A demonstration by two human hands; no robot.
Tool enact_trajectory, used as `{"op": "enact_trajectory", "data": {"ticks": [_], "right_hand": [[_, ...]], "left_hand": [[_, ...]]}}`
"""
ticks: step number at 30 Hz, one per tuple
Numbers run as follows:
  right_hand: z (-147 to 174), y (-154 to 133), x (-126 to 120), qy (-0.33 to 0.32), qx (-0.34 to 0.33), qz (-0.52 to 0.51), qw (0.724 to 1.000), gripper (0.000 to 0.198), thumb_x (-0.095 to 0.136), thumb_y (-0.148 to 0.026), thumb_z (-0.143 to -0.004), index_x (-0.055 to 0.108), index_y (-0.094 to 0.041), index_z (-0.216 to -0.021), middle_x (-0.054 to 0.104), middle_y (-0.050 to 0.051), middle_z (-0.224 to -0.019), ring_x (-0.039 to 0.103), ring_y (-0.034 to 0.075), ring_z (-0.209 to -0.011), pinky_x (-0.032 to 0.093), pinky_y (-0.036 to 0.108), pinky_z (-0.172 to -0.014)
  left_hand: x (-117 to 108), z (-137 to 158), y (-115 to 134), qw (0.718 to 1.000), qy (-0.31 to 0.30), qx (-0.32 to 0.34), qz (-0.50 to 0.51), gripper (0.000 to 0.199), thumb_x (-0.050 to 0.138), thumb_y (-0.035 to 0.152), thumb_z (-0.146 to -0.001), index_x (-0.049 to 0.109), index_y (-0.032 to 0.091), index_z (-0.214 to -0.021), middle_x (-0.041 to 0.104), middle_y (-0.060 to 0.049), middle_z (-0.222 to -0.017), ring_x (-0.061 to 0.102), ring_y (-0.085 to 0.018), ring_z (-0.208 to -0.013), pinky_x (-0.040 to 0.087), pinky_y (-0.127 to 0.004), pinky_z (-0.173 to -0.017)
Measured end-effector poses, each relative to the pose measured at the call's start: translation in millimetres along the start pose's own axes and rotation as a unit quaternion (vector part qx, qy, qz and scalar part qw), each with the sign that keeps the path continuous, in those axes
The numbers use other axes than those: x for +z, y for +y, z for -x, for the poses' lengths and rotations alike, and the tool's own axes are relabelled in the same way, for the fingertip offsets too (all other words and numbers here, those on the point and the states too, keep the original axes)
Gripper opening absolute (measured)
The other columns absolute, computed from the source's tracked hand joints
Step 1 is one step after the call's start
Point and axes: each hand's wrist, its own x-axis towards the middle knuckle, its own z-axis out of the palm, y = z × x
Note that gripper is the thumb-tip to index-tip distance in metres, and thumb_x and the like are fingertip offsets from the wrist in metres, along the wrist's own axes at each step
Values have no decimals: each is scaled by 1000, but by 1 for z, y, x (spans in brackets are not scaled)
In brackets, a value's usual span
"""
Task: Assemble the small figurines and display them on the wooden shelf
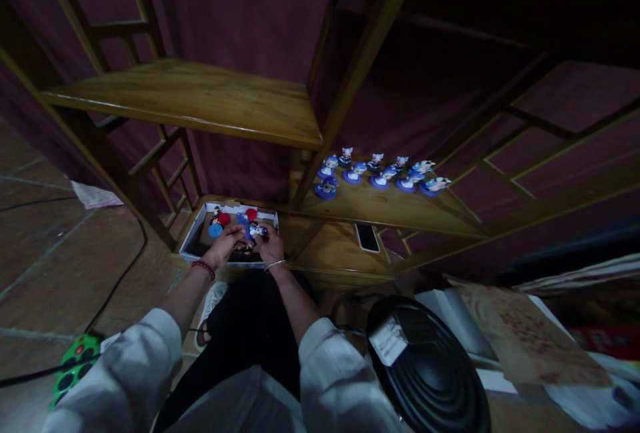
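Observation:
Over an open cardboard box (187, 241), my left hand (226, 245) and my right hand (271, 245) are close together. A small blue-and-white figurine (257, 230) is between them, its purple part toward my left fingers. The fingers of both hands are closed on it. Inside the box lie a blue disc (215, 230), red discs (251, 213) and a dark-haired figurine (216, 213). My hands and the dim light hide part of the contents.
Several figurines (383, 178) on purple bases stand in rows on the wooden shelf (340, 207) to the right. A phone (367, 238) lies on the lower board. Nearer are a black ridged stool-like object (435, 373), a green device (75, 363) and cables on the tiled floor.

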Motion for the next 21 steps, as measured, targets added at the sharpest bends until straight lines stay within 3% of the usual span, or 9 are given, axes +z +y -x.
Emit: {"op": "enact_trajectory", "data": {"ticks": [7,13,21], "right_hand": [[0,1,0,-3,-25,-5,1000,25,53,-22,-71,55,-22,-96,65,-1,-90,62,13,-79,48,24,-76],[1,-4,-4,-3,-43,28,999,25,53,-19,-70,56,-22,-94,64,0,-90,61,14,-80,48,25,-76],[1,-9,-2,17,-38,34,999,21,53,-19,-70,55,-22,-91,64,-1,-89,60,14,-81,47,25,-78]], "left_hand": [[-1,2,3,999,-13,-25,17,20,64,15,-71,58,12,-90,62,-1,-68,59,-10,-57,48,-21,-55],[-2,2,4,998,-24,-40,32,12,67,16,-69,62,11,-77,63,-2,-69,58,-9,-61,50,-22,-62],[-2,3,4,997,-23,-58,44,12,65,17,-71,62,13,-83,65,-2,-71,59,-10,-64,51,-23,-65]]}}
